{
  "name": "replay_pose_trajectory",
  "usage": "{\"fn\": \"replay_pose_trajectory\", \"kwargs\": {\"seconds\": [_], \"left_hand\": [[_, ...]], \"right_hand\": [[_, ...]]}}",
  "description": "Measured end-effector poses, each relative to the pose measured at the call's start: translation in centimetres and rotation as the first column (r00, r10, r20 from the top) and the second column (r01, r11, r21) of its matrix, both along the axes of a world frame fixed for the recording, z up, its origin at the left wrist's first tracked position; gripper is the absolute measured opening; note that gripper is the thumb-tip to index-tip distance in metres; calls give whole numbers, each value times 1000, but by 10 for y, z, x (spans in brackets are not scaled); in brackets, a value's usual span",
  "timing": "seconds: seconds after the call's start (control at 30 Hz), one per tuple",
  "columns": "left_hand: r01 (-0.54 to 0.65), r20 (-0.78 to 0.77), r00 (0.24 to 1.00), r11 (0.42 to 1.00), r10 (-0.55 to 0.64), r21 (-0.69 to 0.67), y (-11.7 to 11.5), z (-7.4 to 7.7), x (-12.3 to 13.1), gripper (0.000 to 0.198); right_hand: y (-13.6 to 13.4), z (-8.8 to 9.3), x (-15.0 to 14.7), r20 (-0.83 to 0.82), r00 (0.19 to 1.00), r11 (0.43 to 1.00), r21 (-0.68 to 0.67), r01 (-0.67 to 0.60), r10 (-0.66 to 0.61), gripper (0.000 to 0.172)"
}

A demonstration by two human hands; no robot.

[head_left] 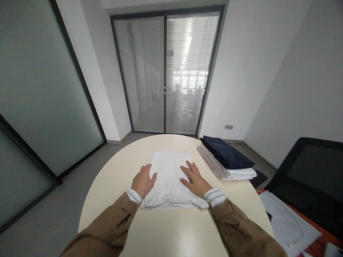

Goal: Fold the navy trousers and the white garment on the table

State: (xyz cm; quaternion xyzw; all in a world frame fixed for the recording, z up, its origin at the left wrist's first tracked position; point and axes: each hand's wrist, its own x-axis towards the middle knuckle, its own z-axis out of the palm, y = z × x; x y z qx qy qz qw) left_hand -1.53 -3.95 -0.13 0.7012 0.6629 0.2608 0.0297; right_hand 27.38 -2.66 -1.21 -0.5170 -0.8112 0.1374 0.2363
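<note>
A folded white cloth (168,178) lies flat on the round cream table (107,185), its layered edge toward me. At its left edge rests my left hand (144,180), thumb apart from the fingers and holding nothing. My right hand (195,178) lies on the cloth's right side with its fingers spread, also holding nothing. Both hands come out of brown sleeves with striped cuffs.
At the table's right back edge is a stack of folded cloths, a dark blue one (227,151) over white ones (235,174). A black mesh chair (311,178) stands at the right, with a white bag or sheet (286,221) on its orange seat.
</note>
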Motion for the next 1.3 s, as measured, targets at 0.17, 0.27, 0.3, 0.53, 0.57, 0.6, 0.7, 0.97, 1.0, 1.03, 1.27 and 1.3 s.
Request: {"fn": "replay_pose_trajectory", "kwargs": {"seconds": [0.17, 0.27, 0.3, 0.53, 0.57, 0.6, 0.7, 0.97, 1.0, 1.03, 1.27, 1.3], "left_hand": [[-50, -11, 999, 980, 49, -195, 1, 5, -7, 42], [5, 93, 996, 975, 16, -223, 5, 2, -11, 37], [33, 151, 988, 973, 1, -227, 7, 0, -13, 34], [268, 587, 802, 943, -106, -196, 22, -17, -27, 30], [276, 600, 793, 942, -110, -192, 23, -19, -28, 30], [270, 595, 796, 944, -108, -189, 23, -20, -28, 29], [218, 511, 854, 959, -98, -181, 23, -22, -28, 28], [162, 266, 958, 970, -110, -182, 16, -6, -30, 60], [146, 232, 967, 977, -108, -153, 16, -5, -30, 61], [138, 211, 971, 984, -113, -109, 16, -5, -29, 61], [312, 264, 928, 937, -264, -157, 18, -4, -31, 38], [360, 279, 913, 911, -298, -203, 17, -2, -33, 33]], "right_hand": [[2, 5, 3, -61, 997, 994, 92, 56, -51, 45], [6, 6, 6, -153, 981, 986, 95, 137, -121, 38], [8, 5, 8, -186, 973, 985, 82, 155, -137, 37], [13, -3, 12, -255, 953, 981, 57, 184, -163, 46], [13, -2, 11, -250, 954, 980, 63, 187, -166, 48], [12, -1, 11, -242, 954, 979, 61, 194, -174, 49], [9, 5, 11, -186, 958, 976, -18, 218, -218, 50], [9, 11, 17, -106, 991, 985, -163, 62, -80, 50], [8, 12, 17, -110, 992, 984, -172, 46, -66, 50], [7, 13, 16, -117, 991, 984, -175, 43, -64, 49], [8, 13, 19, -145, 985, 983, -168, 73, -98, 53], [9, 13, 22, -143, 987, 979, -200, 47, -76, 54]]}}
